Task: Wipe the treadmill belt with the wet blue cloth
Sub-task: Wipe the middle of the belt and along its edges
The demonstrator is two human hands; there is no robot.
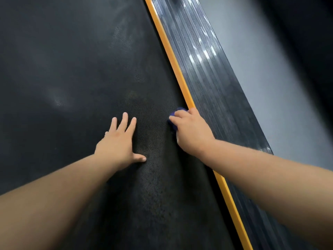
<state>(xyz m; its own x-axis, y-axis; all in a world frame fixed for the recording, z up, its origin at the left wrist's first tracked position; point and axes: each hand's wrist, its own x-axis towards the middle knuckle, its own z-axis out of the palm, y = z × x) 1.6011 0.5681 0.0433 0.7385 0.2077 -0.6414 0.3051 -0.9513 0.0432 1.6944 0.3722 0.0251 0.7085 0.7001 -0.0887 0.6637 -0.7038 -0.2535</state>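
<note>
From the head camera, looking down, the dark, finely textured treadmill belt (72, 69) fills the left and middle of the view. An orange strip (173, 60) runs along its right edge on a diagonal, from the top centre down to the bottom right. Just beyond the strip lies a ribbed black side rail (203, 69) with glossy reflections on it, and past that a band of grey floor (261, 78).

The left hand (117, 143) lies palm-down on the belt near the middle of the view. Its fingers (124, 120) are straight and spread apart, pointing up the belt, and the thumb sticks out to the right, its tip on the belt surface. It holds nothing.

The right hand (191, 130) is at the belt's right edge, hard against the orange strip, with its back turned up to the camera. Its fingers (177, 115) are curled down and bunched together over the blue cloth (173, 124). The cloth sits on the belt under the palm and fingers and is mostly hidden by them. Only a small dark blue edge shows, peeking out just past the fingertips and along the hand's left side, with a further bit near the strip at the top of the hand. The right thumb is out of sight under the hand, so how it lies on the cloth cannot be told.

The two hands are near each other but apart, with a stretch of bare belt between the left thumb and the cloth. Both forearms are bare and reach in from the bottom corners.
</note>
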